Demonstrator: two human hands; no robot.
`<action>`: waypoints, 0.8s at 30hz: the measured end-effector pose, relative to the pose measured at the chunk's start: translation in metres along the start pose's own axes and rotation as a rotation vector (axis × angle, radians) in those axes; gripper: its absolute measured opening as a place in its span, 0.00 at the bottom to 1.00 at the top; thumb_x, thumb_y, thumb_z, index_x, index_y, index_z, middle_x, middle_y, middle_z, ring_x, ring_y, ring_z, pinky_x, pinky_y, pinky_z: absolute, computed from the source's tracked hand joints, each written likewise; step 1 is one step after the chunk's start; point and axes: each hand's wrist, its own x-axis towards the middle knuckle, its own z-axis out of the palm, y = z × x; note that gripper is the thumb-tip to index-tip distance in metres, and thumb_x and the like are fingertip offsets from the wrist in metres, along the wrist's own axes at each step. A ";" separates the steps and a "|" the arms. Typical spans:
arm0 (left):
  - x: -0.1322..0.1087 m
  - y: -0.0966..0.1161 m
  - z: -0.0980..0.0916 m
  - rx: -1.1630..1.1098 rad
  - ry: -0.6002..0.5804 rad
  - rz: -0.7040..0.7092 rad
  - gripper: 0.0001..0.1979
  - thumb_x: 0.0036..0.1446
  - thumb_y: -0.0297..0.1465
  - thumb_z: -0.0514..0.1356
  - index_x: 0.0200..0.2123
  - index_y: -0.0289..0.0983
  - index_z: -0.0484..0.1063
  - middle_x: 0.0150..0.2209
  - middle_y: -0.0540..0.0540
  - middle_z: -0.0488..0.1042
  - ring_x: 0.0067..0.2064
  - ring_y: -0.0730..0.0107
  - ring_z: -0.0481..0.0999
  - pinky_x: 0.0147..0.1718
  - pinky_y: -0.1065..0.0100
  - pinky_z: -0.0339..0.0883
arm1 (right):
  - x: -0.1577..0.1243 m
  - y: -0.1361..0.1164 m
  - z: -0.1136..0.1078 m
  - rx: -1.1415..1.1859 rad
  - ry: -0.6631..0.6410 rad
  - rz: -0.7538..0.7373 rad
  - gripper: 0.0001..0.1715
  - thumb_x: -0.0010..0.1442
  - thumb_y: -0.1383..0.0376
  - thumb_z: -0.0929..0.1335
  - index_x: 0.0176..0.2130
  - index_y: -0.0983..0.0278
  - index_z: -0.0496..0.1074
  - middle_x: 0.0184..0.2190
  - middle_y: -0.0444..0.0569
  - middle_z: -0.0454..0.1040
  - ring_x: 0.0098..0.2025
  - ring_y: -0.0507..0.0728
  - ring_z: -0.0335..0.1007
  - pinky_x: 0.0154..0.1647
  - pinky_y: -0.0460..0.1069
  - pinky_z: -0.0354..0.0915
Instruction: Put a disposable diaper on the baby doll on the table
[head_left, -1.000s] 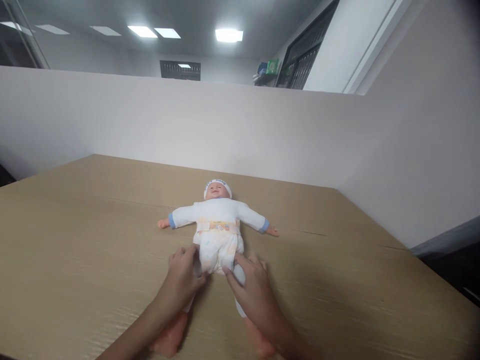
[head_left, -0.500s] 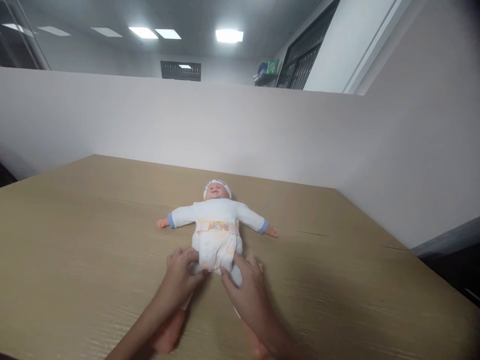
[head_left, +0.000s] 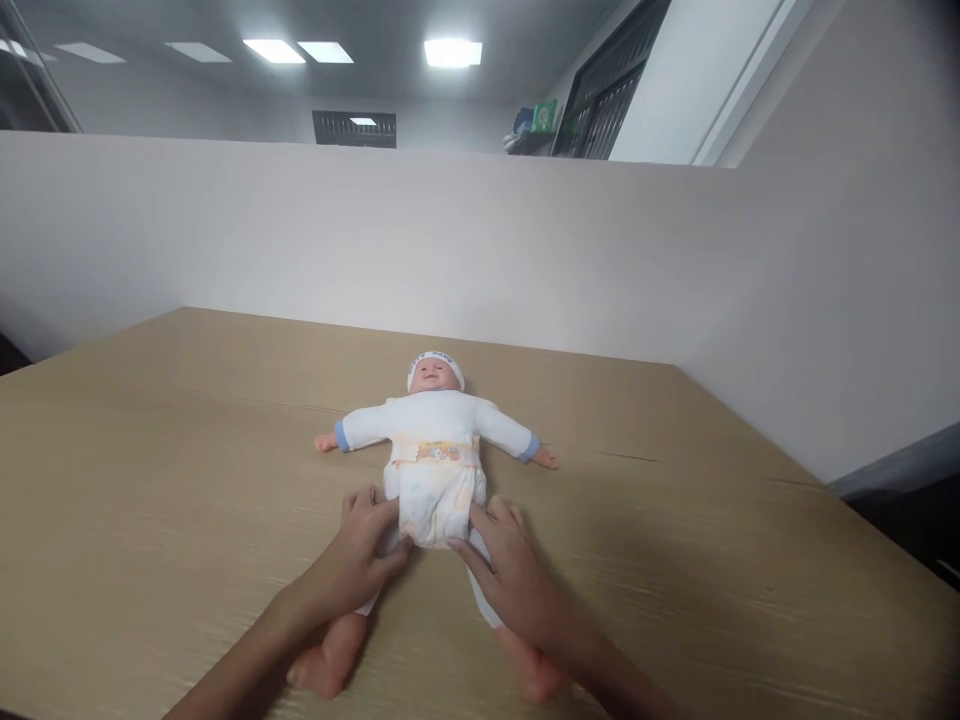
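A baby doll (head_left: 442,415) in a white long-sleeved outfit with blue cuffs and a white headband lies on its back, arms spread, feet toward me. Around its waist and hips is a printed diaper (head_left: 436,500), its front band fastened across the belly. My left hand (head_left: 367,540) is at the diaper's left leg edge, with thumb and fingers apart around the top of the leg. On the other side, my right hand (head_left: 504,560) touches the right leg edge, its thumb apart from the fingers. Some fingertips are hidden behind the doll's legs and diaper.
The doll lies on a wide brown table (head_left: 187,480). A pale partition wall (head_left: 450,240) stands behind the far edge. Over it, ceiling lights, a dark window and a green package (head_left: 544,116) are visible in the background.
The thumb and fingers of my right hand have opened a little, and it sits slightly farther right. My left hand has barely moved. The doll's legs show more, and the view has shifted slightly.
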 end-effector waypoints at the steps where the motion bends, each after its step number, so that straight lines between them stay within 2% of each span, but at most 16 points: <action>1: 0.001 0.001 -0.001 0.011 -0.010 0.006 0.07 0.65 0.29 0.60 0.43 0.41 0.78 0.42 0.46 0.73 0.51 0.52 0.66 0.56 0.51 0.57 | 0.001 0.000 -0.005 -0.001 -0.036 -0.013 0.05 0.76 0.65 0.69 0.45 0.59 0.77 0.42 0.49 0.77 0.46 0.64 0.69 0.49 0.55 0.61; 5: 0.003 0.007 -0.003 0.018 -0.030 0.002 0.11 0.56 0.24 0.62 0.40 0.42 0.79 0.40 0.49 0.77 0.50 0.53 0.67 0.55 0.53 0.55 | 0.005 -0.002 -0.021 0.018 -0.139 -0.040 0.06 0.75 0.65 0.71 0.48 0.55 0.79 0.46 0.45 0.81 0.50 0.64 0.69 0.52 0.56 0.60; 9: 0.003 0.008 -0.004 0.035 -0.064 0.017 0.03 0.60 0.31 0.66 0.37 0.43 0.82 0.42 0.49 0.81 0.50 0.53 0.66 0.54 0.54 0.54 | 0.007 -0.006 -0.026 0.036 -0.199 -0.057 0.07 0.68 0.63 0.77 0.47 0.52 0.83 0.50 0.43 0.83 0.52 0.65 0.68 0.54 0.57 0.59; 11: 0.004 0.007 -0.005 0.033 -0.078 0.017 0.04 0.63 0.36 0.68 0.38 0.43 0.82 0.43 0.48 0.82 0.50 0.52 0.67 0.54 0.54 0.54 | 0.007 -0.006 -0.026 0.040 -0.198 -0.048 0.08 0.67 0.63 0.78 0.47 0.52 0.83 0.50 0.42 0.84 0.51 0.65 0.68 0.54 0.57 0.59; 14: 0.006 0.003 -0.006 0.031 -0.101 0.033 0.08 0.67 0.40 0.67 0.43 0.44 0.83 0.43 0.48 0.81 0.51 0.52 0.67 0.56 0.53 0.53 | 0.005 -0.004 -0.022 0.043 -0.174 -0.044 0.08 0.71 0.65 0.74 0.48 0.52 0.82 0.49 0.42 0.84 0.51 0.64 0.67 0.54 0.57 0.59; 17: 0.008 -0.002 -0.007 0.055 -0.091 0.047 0.09 0.69 0.40 0.66 0.45 0.44 0.83 0.43 0.46 0.81 0.52 0.50 0.68 0.57 0.52 0.54 | 0.004 0.000 -0.019 0.040 -0.155 -0.046 0.07 0.75 0.65 0.70 0.46 0.56 0.80 0.46 0.45 0.84 0.51 0.64 0.68 0.53 0.57 0.59; 21: 0.009 -0.004 -0.007 0.047 -0.095 0.043 0.08 0.69 0.40 0.66 0.45 0.44 0.83 0.45 0.45 0.81 0.54 0.49 0.68 0.58 0.52 0.54 | 0.005 0.002 -0.018 0.051 -0.141 -0.050 0.13 0.78 0.63 0.65 0.45 0.58 0.79 0.45 0.48 0.83 0.49 0.64 0.68 0.53 0.57 0.60; 24: 0.009 -0.001 -0.008 0.007 -0.127 0.041 0.09 0.70 0.41 0.66 0.42 0.44 0.83 0.43 0.47 0.81 0.52 0.50 0.67 0.57 0.52 0.55 | 0.006 -0.001 -0.020 0.070 -0.121 -0.062 0.10 0.76 0.64 0.68 0.49 0.56 0.81 0.46 0.47 0.84 0.49 0.64 0.69 0.53 0.57 0.62</action>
